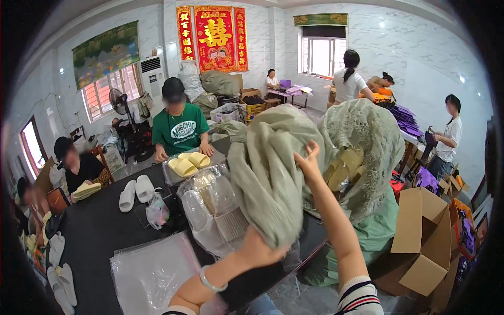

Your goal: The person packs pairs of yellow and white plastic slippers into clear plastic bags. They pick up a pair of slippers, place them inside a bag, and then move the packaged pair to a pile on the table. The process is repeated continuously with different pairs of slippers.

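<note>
A grey-green woven sack [273, 157] hangs bunched in front of me above the black table. My left hand [265, 248] is closed on its lower end, the fingers partly hidden and blurred. Higher up, my right hand [310, 157] grips the sack's right side, with some fingers bent and raised. Just behind the right hand stands another woven sack [367, 142], its mouth open on yellow slippers [346, 167] in clear plastic. Beside the left forearm lie clear bags holding pale slippers [202, 210].
Flat clear plastic bags [152, 273] lie on the black table [100, 236] at front left. White slippers [135, 192] and yellow slippers [188, 163] rest farther back. Across the table sits a person in green [180, 126]. An open cardboard box [415, 241] stands at right beside a green sack [362, 247].
</note>
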{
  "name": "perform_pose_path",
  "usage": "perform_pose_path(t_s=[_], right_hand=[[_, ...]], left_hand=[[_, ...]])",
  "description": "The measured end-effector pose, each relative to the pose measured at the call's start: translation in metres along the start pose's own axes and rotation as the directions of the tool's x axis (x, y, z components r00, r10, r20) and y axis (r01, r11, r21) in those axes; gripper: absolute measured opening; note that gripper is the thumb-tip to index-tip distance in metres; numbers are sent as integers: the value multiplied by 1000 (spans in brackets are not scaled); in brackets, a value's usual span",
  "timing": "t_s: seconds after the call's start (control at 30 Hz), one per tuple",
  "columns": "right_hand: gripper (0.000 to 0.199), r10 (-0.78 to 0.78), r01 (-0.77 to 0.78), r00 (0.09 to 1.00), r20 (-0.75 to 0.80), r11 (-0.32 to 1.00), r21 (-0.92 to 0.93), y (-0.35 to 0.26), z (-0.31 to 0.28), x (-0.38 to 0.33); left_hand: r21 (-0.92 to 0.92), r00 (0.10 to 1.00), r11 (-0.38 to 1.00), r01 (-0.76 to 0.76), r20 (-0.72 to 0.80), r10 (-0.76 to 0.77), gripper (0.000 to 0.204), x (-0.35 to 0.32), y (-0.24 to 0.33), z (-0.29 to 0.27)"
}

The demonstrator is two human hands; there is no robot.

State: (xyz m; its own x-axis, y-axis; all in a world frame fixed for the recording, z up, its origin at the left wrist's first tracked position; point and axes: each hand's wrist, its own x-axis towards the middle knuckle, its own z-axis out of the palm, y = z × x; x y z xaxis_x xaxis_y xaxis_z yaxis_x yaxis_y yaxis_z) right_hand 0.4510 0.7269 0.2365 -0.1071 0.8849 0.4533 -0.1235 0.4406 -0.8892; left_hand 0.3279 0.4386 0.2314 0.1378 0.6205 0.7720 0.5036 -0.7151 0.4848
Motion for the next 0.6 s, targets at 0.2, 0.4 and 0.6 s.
perform_pose_path(t_s=[0.2,0.4,0.6], right_hand=[[77,130,-103,935,329,990,-99,-8,17,33],[93,-217,252,960,174,413,-875,-19,70,15],[59,43,60,994,100,550,-833,23,-44,137]], left_hand=[[125,960,972,-200,223,169,40,-75,12,28],[98,647,991,-96,762,-13,37,-126,20,45],[-71,870,982,-175,457,188,38,-122,41,42]])
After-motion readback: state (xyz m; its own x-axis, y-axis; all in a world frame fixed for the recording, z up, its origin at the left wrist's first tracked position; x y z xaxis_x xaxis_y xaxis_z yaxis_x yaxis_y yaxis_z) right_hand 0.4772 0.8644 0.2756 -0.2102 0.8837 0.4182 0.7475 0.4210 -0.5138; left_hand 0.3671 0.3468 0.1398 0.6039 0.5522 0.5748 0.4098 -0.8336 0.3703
